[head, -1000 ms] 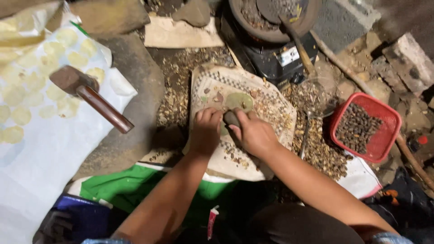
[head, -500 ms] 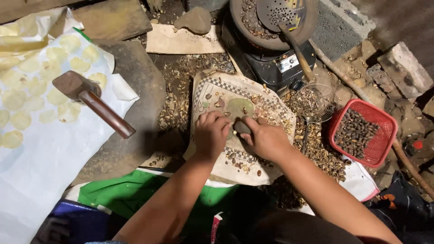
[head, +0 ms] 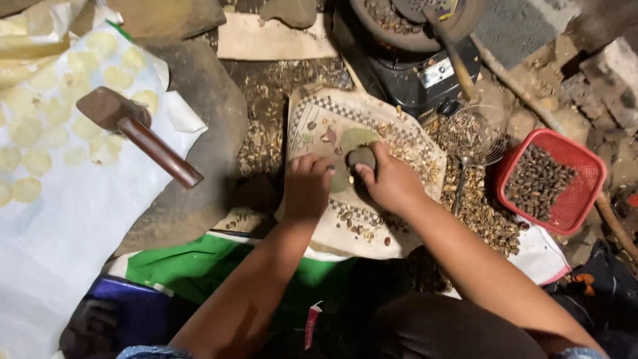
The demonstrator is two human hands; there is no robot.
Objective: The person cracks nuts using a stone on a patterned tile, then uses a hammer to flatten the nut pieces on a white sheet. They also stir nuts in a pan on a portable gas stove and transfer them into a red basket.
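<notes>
Gripping a dark rounded stone, the right hand presses it on the patterned cloth at centre frame. Left hand lies just beside it at 9 o'clock, fingers curled down on the cloth, grasping nothing visible. Seed husks are scattered around the cloth. Red basket of dark seeds at 3 o'clock. Wooden mallet at 9 o'clock on white sheet.

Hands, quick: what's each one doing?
Left hand: fingers curled, pressing on the mat.
Right hand: shut on a stone.
</notes>
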